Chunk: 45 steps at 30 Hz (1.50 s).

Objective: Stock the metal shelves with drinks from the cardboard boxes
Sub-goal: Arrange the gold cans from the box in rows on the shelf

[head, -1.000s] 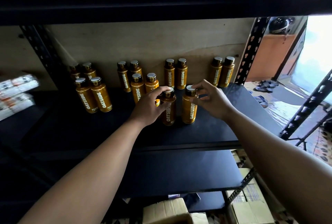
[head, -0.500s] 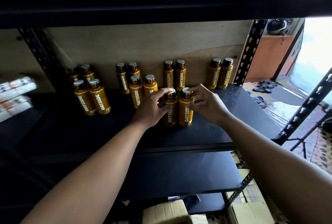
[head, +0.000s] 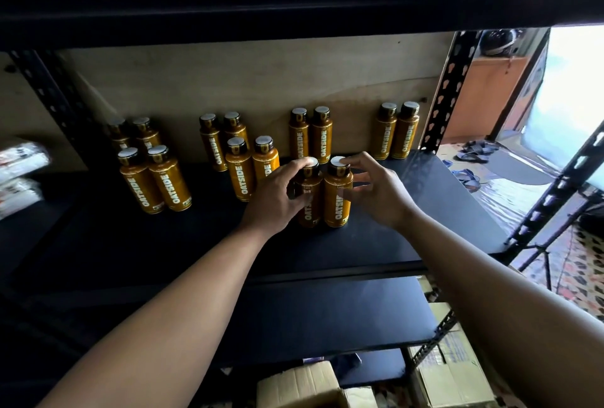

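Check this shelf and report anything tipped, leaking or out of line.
Nothing stands out. Every bottle on the shelf stands upright and capped, in pairs; no spill shows. The left hand grips one of the front pair, the right hand touches the other.

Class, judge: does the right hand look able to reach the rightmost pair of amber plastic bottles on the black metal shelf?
Probably yes: only bare black shelf lies between the right hand and that pair, once it releases the front right bottle.

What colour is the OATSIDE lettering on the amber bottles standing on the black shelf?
White, printed lengthwise on the amber bottles; head view shows it best.
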{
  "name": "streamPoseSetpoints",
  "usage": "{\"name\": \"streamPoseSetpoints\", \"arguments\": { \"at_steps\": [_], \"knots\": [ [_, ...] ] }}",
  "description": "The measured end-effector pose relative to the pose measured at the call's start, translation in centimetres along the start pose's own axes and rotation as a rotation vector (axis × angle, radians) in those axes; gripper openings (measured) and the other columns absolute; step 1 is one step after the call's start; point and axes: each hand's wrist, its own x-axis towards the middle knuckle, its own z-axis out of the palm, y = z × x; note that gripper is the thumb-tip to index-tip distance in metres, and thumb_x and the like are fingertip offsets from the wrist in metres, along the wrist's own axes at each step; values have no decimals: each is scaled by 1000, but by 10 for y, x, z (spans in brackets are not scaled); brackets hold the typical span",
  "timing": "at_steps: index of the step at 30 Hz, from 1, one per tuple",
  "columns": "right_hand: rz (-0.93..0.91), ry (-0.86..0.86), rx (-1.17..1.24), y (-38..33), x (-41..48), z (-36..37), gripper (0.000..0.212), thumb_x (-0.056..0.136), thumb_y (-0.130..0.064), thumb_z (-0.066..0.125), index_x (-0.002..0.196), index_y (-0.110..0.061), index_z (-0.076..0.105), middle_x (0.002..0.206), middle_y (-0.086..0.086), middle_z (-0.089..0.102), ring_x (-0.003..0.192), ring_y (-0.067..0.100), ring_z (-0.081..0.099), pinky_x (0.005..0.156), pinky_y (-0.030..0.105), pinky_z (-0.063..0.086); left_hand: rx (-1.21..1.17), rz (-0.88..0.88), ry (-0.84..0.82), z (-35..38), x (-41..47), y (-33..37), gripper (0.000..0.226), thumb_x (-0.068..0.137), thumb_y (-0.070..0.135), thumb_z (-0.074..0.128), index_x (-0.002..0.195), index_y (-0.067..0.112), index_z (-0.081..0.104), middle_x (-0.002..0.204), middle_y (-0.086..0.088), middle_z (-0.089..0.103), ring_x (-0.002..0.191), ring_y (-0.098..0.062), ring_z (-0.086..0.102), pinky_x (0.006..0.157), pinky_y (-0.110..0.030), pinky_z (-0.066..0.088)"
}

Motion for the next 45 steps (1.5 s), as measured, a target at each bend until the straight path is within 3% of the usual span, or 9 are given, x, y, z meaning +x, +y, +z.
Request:
{"name": "streamPoseSetpoints", "arguments": {
  "at_steps": [5, 10, 15, 19, 22, 27, 34, 38, 45],
  "knots": [
    [17, 26, -58, 6, 4, -10, 48, 88, -13, 81, 125, -33, 58, 118, -19, 67, 102, 4, 71, 73, 13, 52, -1, 6, 1, 12, 14, 1, 65, 91, 22, 74, 149, 28, 45, 151, 3, 51, 138, -6, 42, 109, -23, 38],
    [20, 37, -95, 16, 14, -19, 48, 89, -15, 80, 129, -29, 57, 116, -21, 66, 103, 5, 71, 76, 16, 56, 22, 1, -3, 23, 31, -3, 66, 91, 24, 74, 149, 30, 44, 151, 3, 51, 139, -13, 45, 111, -33, 43],
    [31, 54, -157, 25, 24, -30, 49, 90, -19, 79, 130, -30, 55, 109, -36, 59, 95, -8, 67, 69, 5, 48, 26, -8, 1, 35, 48, -1, 66, 91, 23, 74, 148, 30, 44, 151, 2, 50, 140, -17, 46, 111, -33, 42],
    [33, 42, -177, 34, 31, -39, 49, 91, -19, 77, 132, -31, 52, 113, -35, 58, 95, -14, 64, 70, 6, 47, 53, -10, 9, 44, 60, 4, 64, 90, 19, 75, 147, 26, 47, 150, 1, 52, 138, -17, 46, 106, -22, 35],
    [34, 46, -198, 40, 37, -45, 52, 90, -19, 78, 131, -34, 50, 114, -34, 60, 98, -7, 67, 74, 14, 52, 59, -21, -5, 50, 69, 4, 63, 90, 19, 75, 146, 27, 47, 148, 0, 53, 136, -19, 48, 108, -29, 40],
    [26, 42, -238, 50, 48, -52, 56, 87, -18, 80, 127, -40, 47, 121, -17, 66, 98, 8, 71, 79, 36, 59, 67, -53, -6, 58, 81, 2, 63, 89, 22, 75, 144, 34, 45, 145, 1, 55, 133, -20, 51, 106, -40, 46],
    [6, 51, -276, 56, 55, -57, 54, 87, -19, 81, 128, -34, 49, 119, -19, 66, 91, 1, 68, 73, 26, 53, 66, -48, -5, 62, 89, 2, 63, 90, 21, 75, 145, 29, 46, 147, 2, 53, 135, -19, 49, 108, -36, 45],
    [-5, 62, -303, 56, 55, -57, 55, 87, -21, 82, 128, -36, 49, 118, -21, 65, 92, 7, 69, 73, 31, 56, 64, -42, -12, 63, 91, 2, 63, 90, 20, 74, 146, 29, 45, 149, 2, 52, 137, -19, 47, 109, -38, 44],
    [13, 83, -321, 54, 54, -53, 53, 87, -19, 80, 130, -31, 50, 114, -22, 61, 94, 4, 66, 67, 13, 44, 66, -62, -24, 61, 92, 2, 62, 92, 20, 73, 147, 28, 44, 150, 1, 51, 137, -20, 47, 109, -36, 43]
  ]
}}
